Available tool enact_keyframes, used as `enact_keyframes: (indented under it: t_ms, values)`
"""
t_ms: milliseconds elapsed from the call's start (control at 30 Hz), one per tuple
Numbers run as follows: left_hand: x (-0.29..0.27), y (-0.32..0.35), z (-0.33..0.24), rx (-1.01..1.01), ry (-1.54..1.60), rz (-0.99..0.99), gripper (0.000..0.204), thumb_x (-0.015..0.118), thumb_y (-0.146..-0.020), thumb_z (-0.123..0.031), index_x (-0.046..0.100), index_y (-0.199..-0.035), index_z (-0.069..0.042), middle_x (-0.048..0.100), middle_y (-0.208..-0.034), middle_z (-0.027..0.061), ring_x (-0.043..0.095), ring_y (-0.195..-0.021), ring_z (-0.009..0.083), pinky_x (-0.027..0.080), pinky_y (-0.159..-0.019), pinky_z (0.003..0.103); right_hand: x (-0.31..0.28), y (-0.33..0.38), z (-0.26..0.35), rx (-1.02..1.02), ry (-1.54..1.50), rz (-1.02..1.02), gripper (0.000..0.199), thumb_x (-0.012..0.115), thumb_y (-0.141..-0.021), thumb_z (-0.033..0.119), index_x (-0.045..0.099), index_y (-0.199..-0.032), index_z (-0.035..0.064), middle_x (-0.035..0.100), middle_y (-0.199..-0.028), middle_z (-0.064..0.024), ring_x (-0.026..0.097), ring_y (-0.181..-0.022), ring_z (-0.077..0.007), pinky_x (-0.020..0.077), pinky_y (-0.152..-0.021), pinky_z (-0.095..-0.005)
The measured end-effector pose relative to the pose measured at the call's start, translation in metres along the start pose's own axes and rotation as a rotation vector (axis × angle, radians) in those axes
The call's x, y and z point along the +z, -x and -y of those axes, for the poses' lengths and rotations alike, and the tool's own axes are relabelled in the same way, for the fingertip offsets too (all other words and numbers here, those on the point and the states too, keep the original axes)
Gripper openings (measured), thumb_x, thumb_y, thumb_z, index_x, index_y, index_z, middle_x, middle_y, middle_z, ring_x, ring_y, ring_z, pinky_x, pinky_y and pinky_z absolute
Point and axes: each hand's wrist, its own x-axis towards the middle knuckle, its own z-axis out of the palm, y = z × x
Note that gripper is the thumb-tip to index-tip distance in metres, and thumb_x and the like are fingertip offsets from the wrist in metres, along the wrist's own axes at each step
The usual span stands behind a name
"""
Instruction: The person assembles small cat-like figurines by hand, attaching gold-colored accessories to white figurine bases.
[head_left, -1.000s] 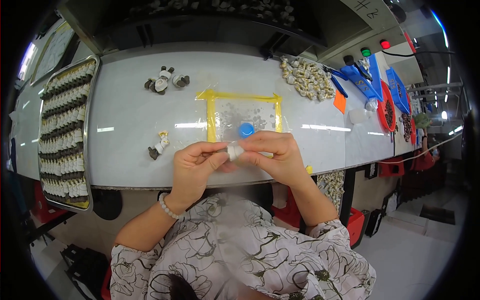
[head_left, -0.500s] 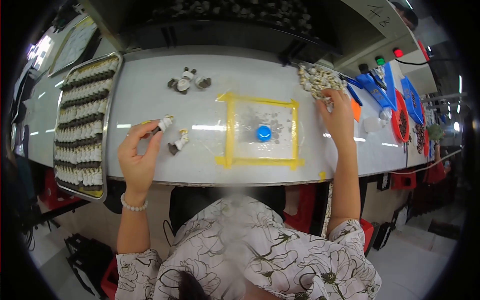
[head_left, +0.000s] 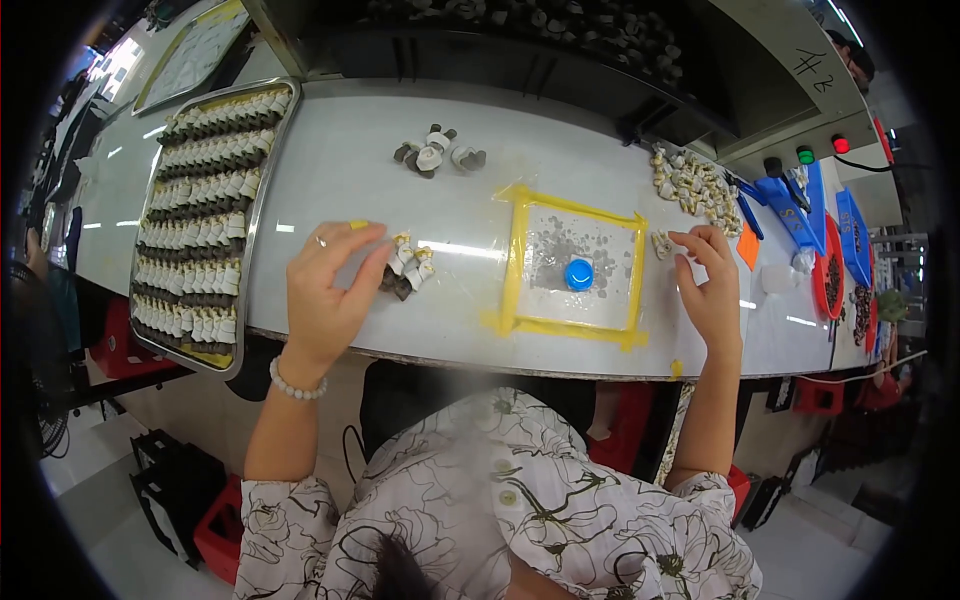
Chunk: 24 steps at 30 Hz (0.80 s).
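Observation:
On the left of the table my left hand point(head_left: 335, 285) has its thumb and forefinger apart. Beside its fingertips two small white pieces with dark ends point(head_left: 408, 268) rest close together on the tabletop. My right hand point(head_left: 712, 285) is just right of a yellow-taped square point(head_left: 520, 260). At the tips of its thumb and forefinger is a small cream-white piece point(head_left: 661, 245), which looks pinched at one end. A pile of similar cream pieces point(head_left: 695, 190) spreads out beyond that hand. Inside the taped square stands a round blue cap point(head_left: 579, 275) among grey spots.
Rows of white-and-dark pieces fill a metal tray point(head_left: 262, 200) on the left. Several loose ones point(head_left: 430, 158) sit farther back. Blue-handled pliers point(head_left: 748, 215), an orange scrap point(head_left: 748, 246), blue bins point(head_left: 793, 215) and a red basket point(head_left: 828, 270) are on the right. A dark-fronted machine point(head_left: 500, 70) borders the back.
My left hand has released its white-and-dark piece beside the other one. My right hand has drawn back from the pile, and a cream piece has come with it. The view has shifted.

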Motion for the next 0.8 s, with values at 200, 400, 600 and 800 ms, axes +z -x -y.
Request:
enact_keyframes:
  t_ms: [200, 400, 600, 800]
  values:
    - [0.028, -0.06, -0.001, 0.094, -0.267, 0.073, 0.029, 0.069, -0.075, -0.007, 0.06, -0.101, -0.001, 0.058, -0.096, 0.0119, 0.057, -0.083, 0.0249, 0.046, -0.073, 0.033, 0.005, -0.002, -0.003, -0.025, -0.097, 0.133, 0.026, 0.062, -0.077, -0.002, 0.064, -0.103, 0.0016, 0.059, -0.097, -0.0107, 0.06, -0.084, -0.0203, 0.0485, -0.068, -0.0287]
    - [0.046, -0.077, 0.006, -0.009, -0.278, 0.181, 0.027, 0.07, -0.074, -0.01, 0.058, -0.097, 0.0, 0.055, -0.093, 0.0126, 0.056, -0.084, 0.0271, 0.046, -0.075, 0.034, 0.008, -0.001, -0.005, 0.06, -0.043, 0.128, 0.023, 0.069, -0.074, 0.004, 0.065, -0.097, 0.0012, 0.057, -0.081, -0.0099, 0.058, -0.068, -0.0199, 0.0479, -0.065, -0.0272]
    - [0.034, -0.068, -0.007, -0.03, 0.144, 0.075, 0.019, 0.067, -0.078, -0.004, 0.057, -0.093, 0.0, 0.062, -0.098, 0.0107, 0.061, -0.082, 0.0178, 0.05, -0.074, 0.028, 0.017, 0.006, -0.005, -0.064, 0.035, -0.064, 0.029, 0.076, -0.069, 0.011, 0.066, -0.095, 0.0006, 0.059, -0.089, -0.0095, 0.056, -0.084, -0.0223, 0.0474, -0.07, -0.0303]
    - [0.03, -0.027, -0.035, -0.38, 1.029, 0.252, 0.018, 0.06, -0.083, 0.001, 0.056, -0.1, 0.004, 0.062, -0.099, 0.0092, 0.059, -0.084, 0.0115, 0.049, -0.076, 0.024, 0.019, 0.015, -0.007, -0.205, 0.102, -0.014, 0.03, 0.075, -0.07, 0.011, 0.066, -0.096, -0.0002, 0.063, -0.101, -0.0096, 0.057, -0.088, -0.0235, 0.0481, -0.073, -0.0329]
